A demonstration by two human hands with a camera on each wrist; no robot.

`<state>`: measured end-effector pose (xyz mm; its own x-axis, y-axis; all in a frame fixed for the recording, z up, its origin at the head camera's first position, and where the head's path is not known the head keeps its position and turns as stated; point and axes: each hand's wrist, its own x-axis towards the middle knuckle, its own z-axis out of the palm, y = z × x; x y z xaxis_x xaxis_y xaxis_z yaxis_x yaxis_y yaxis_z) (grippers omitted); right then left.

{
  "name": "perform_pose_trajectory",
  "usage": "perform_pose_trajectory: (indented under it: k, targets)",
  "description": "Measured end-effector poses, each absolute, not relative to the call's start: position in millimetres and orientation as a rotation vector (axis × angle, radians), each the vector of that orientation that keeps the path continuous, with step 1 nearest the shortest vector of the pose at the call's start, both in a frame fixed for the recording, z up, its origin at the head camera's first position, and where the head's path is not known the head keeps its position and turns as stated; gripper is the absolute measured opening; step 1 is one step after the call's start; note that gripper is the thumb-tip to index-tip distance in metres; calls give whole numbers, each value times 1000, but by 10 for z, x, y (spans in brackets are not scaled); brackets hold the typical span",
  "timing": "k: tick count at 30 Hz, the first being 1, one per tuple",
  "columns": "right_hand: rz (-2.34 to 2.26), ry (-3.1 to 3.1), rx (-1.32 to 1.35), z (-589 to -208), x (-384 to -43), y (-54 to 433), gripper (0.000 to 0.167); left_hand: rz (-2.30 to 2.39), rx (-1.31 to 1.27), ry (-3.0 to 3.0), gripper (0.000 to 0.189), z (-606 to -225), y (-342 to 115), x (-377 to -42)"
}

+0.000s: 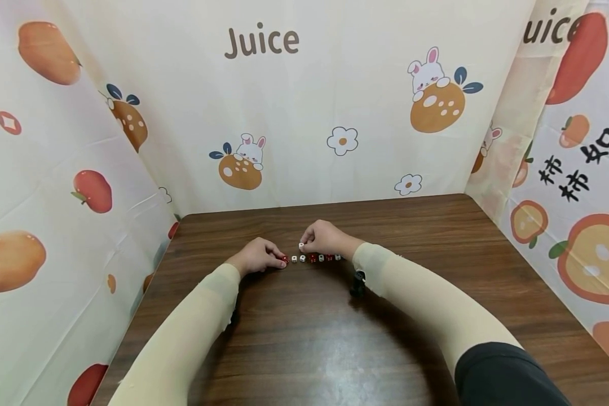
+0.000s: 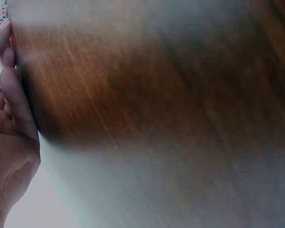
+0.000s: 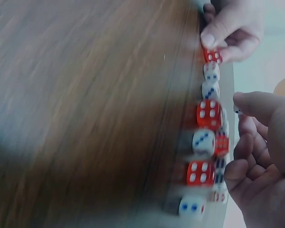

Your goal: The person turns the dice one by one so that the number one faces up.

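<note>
A row of red and white dice runs across the table. At its left end my left hand (image 1: pixel 257 256) holds a red die (image 1: pixel 285 260) between thumb and fingers. In the right wrist view, white dice (image 1: pixel 294 259) stand beside that red one, then red and white dice alternate toward the near end. A second line of dice, among them a red die (image 3: pixel 222 145), shows behind the front one. My right hand (image 1: pixel 325 238) pinches a white die (image 1: pixel 301 246) just above and behind the row; its fingers partly cover this die. The left wrist view catches only a few dice (image 2: pixel 1 14) past the fingertips.
The brown wood-grain table (image 1: pixel 304 338) extends to both sides and in front of the dice. Printed cloth (image 1: pixel 294 113) hangs along its back edge and both sides. A small black device (image 1: pixel 357 283) sits under my right wrist.
</note>
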<state>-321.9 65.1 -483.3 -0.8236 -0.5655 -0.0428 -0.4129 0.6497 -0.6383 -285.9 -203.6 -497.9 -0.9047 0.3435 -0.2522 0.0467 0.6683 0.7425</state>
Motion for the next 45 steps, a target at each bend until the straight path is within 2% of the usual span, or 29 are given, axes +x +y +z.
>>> perform_pose_trajectory:
  k: [12,31,42,45]
  targets:
    - [-811,2675,-726,-4780,-3155,374,13,1111,298,2495,12,-4979,-2010,-2852]
    - [-657,2730,-675,-4819,-3187,294,10,1139,291,2468,14,-4988,-2013,-2881]
    - [-827,2689,-689,-4698,-3279,417,16,1140,292,2481,13,-4990,-2033,-2871]
    - [-842,2716,-678,-4681,-3306,472,24,1143,286,2485,13,-4993,-2046,-2868]
